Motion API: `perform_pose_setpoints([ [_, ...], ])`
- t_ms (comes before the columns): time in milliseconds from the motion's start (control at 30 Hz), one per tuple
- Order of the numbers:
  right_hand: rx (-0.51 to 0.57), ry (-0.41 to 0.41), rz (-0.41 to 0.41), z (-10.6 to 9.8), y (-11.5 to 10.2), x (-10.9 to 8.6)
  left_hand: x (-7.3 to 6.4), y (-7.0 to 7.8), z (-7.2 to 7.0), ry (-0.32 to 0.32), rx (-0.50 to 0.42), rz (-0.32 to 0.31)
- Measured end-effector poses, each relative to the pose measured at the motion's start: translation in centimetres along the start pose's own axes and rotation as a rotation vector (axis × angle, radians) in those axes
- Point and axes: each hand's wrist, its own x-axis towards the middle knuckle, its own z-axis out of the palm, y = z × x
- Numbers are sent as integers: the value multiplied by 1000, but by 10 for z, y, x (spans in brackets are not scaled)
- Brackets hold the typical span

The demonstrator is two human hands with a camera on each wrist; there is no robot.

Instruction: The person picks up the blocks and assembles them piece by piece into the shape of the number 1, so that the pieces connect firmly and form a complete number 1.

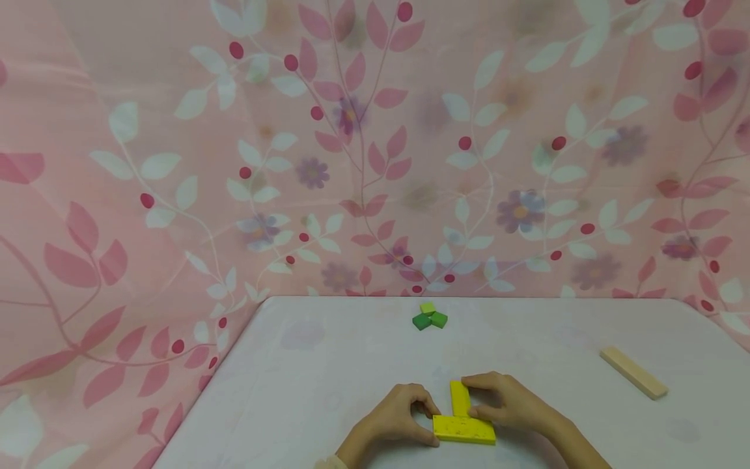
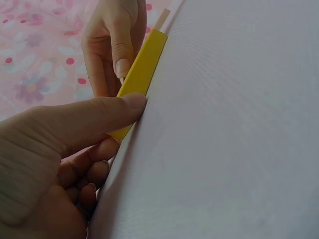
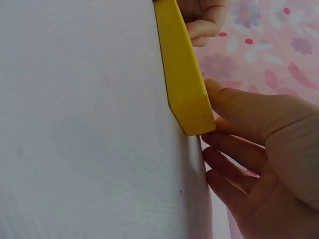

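Head view: left hand (image 1: 400, 415) pinches near yellow block (image 1: 464, 430), right hand (image 1: 511, 402) pinches far yellow block (image 1: 459, 398).

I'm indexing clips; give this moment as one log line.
left hand: grips near yellow block; right hand: holds far yellow block; green blocks: farther back

My left forearm (image 1: 355, 444) slants in from the near left, and my left hand (image 1: 401, 413) points its tips to the right, the left thumb (image 2: 94, 119) stretched along the near side, the left index finger (image 1: 426, 399) arched on the far side. My right forearm (image 1: 577, 445) comes in from the near right, and my right hand (image 1: 511, 400) sits slightly farther off, its right index finger (image 1: 480, 381) reaching left beyond the right thumb (image 1: 487, 413). Both hands hold a bent-fingered pinch, facing each other, near but apart.
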Motion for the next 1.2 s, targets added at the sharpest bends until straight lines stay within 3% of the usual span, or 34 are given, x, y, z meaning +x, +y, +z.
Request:
perform_pose_setpoints([
  [233,0,8,-26,-1,1,-1,0,0,0,0,0,0],
  [467,1,-5,37,-1,3,-1,0,2,0,-1,-3,-2],
  [967,6,12,51,-2,2,-2,-1,4,0,3,-2,-18],
  [1200,28,27,21,-4,3,-4,0,3,0,-7,13,3],
])
